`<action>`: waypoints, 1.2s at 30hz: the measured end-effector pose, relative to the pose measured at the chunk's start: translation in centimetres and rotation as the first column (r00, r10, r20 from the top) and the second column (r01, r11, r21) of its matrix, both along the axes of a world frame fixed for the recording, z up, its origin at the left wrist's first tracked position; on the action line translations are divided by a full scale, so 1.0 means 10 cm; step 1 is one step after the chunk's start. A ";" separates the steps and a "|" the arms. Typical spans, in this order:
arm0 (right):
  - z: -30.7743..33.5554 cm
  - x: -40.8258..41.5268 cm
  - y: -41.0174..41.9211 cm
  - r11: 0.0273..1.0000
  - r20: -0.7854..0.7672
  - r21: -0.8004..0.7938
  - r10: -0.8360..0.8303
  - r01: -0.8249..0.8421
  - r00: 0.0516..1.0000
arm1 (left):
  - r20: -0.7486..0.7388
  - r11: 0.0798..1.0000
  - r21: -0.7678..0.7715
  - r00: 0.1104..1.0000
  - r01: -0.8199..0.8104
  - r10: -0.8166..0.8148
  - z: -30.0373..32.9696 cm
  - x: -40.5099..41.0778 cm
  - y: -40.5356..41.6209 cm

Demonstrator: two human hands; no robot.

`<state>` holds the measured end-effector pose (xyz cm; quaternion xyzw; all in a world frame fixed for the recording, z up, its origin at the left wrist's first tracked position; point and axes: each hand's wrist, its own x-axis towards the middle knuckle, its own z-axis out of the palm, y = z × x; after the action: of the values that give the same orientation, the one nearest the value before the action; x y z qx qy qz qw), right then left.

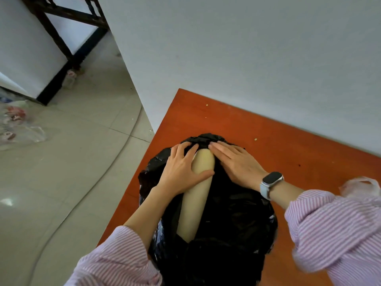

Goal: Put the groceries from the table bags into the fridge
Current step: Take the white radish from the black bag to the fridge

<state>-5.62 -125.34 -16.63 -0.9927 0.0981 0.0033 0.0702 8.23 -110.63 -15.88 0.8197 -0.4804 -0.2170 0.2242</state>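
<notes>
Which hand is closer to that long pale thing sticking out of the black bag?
Left. The left hand grips the long pale thing, thumb across it. The right hand lies flat on the black bag just beside its tip.

wall (247,58) behind table (268,141); right side free

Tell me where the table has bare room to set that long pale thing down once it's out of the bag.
Bare table lies between the black bag and the wall, and rightward past the right hand. The near-left edge is crowded by the bag.
</notes>
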 end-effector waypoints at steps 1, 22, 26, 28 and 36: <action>-0.01 0.02 -0.03 0.999 -0.079 0.010 -0.037 0.038 0.996 | 0.032 0.999 -0.032 0.999 -0.011 0.012 0.00 0.00 0.01; 0.40 -0.09 0.38 0.990 -0.194 0.075 0.134 -0.121 0.972 | 0.035 0.967 0.231 0.993 0.105 -0.116 0.22 -0.21 0.73; 0.36 0.21 0.44 0.932 -0.299 -0.066 0.322 -0.356 0.898 | -0.045 0.945 0.319 0.997 0.074 -0.062 0.28 -0.26 1.01; 0.37 0.34 0.46 0.926 -0.311 -0.104 0.317 -0.363 0.896 | -0.071 0.946 0.322 0.997 0.043 -0.021 0.30 -0.29 1.09; 0.63 0.15 0.41 0.863 -0.290 -0.243 0.370 -0.442 0.882 | -0.206 0.985 0.166 0.975 -0.046 0.080 0.34 -0.44 1.34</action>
<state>-4.15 -121.21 -10.29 -0.9822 -0.1077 0.1198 -0.0969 3.83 -97.26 -12.52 0.8221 -0.4084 -0.3340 0.2142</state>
